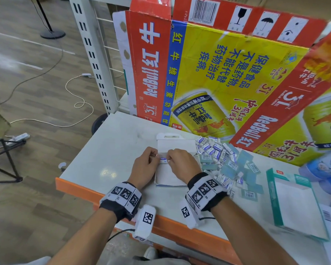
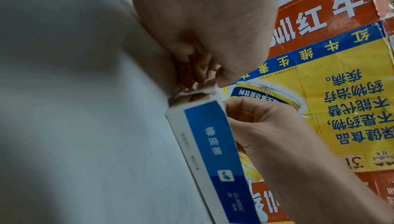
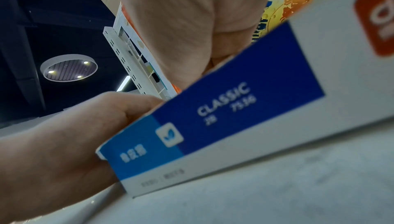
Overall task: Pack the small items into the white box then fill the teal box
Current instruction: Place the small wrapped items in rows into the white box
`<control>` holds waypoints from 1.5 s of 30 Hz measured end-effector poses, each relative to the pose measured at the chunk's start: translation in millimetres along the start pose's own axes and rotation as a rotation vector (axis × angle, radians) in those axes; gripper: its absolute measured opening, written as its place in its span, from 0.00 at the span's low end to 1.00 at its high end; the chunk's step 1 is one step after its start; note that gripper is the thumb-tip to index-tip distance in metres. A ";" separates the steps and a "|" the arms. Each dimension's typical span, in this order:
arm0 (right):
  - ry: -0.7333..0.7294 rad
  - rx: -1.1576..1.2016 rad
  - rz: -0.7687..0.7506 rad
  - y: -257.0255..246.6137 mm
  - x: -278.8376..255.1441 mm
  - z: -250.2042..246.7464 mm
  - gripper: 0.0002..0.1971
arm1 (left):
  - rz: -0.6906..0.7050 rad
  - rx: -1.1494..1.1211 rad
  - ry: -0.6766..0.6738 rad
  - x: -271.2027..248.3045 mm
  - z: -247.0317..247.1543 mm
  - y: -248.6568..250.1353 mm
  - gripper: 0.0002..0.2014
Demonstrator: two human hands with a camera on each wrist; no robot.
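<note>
White box (image 1: pixel 172 175) on the pale table (image 1: pixel 111 150) — wood floor (image 1: pixel 27 77) beyond.
Blue side band; left hand (image 1: pixel 144 165) and right hand (image 1: pixel 182 163) pinch a small item (image 1: pixel 163 160) over it — teal box (image 1: pixel 294 203) well right.
</note>
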State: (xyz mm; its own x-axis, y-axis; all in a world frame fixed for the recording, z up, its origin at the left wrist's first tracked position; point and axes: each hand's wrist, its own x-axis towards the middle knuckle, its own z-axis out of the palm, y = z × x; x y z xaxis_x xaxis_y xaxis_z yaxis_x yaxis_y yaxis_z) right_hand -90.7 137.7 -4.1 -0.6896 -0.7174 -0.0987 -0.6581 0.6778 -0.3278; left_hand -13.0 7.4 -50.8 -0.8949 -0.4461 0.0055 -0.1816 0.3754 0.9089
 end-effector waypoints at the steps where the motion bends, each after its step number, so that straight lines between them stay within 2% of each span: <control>1: 0.006 -0.001 0.000 0.1 0.4 0.3 0.07 | 0.003 0.000 -0.009 -0.2 -0.4 -0.1 0.02; 7: 0.000 0.035 0.028 3.7 1.6 -12.1 0.07 | 0.015 0.035 -0.013 0.5 -1.2 -3.9 0.03; 11: 0.163 0.163 0.169 36.6 0.9 -38.5 0.12 | 0.011 0.002 -0.013 0.4 -2.2 -7.9 0.02; 14: 0.204 0.113 0.232 68.6 -1.3 -53.6 0.10 | 0.025 0.000 -0.011 0.5 -1.7 -7.7 0.02; 18: 0.035 0.127 0.175 89.1 2.1 -55.7 0.20 | 0.025 -0.017 -0.003 1.0 -1.2 -8.5 0.04; 20: -0.036 0.064 0.171 91.0 5.5 -53.4 0.22 | 0.017 -0.029 -0.004 0.8 -0.5 -9.2 0.04; 25: -0.123 -0.064 0.215 92.7 14.0 -58.6 0.18 | 0.010 -0.046 0.012 1.9 0.3 -11.4 0.04; 30: -0.151 -0.035 0.202 99.3 12.8 -63.5 0.12 | 0.014 -0.065 0.035 2.1 -0.1 -12.4 0.06; 32: -0.095 0.007 0.204 101.3 9.1 -62.2 0.12 | 0.012 -0.070 0.035 2.1 -0.2 -12.3 0.06; 37: 0.178 0.274 0.167 97.7 -5.2 -62.7 0.11 | 0.020 -0.062 0.038 0.9 0.2 -11.3 0.06; 40: 0.203 0.507 0.130 87.8 -15.3 -64.2 0.13 | 0.025 -0.059 0.042 1.1 0.6 -11.9 0.05; 43: 0.197 0.731 0.176 75.7 -21.6 -60.8 0.12 | 0.015 -0.067 0.044 1.4 1.0 -12.4 0.05; 45: 0.186 0.761 0.188 69.5 -23.6 -57.7 0.12 | 0.013 -0.056 0.043 1.9 1.2 -12.5 0.05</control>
State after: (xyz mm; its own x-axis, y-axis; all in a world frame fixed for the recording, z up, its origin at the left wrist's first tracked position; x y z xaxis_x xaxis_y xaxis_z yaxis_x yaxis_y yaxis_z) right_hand -137.5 211.1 29.6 -0.8514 -0.5184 -0.0801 -0.1857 0.4408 -0.8782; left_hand -12.9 2.8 -62.7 -0.8786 -0.4763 0.0340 -0.1459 0.3357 0.9306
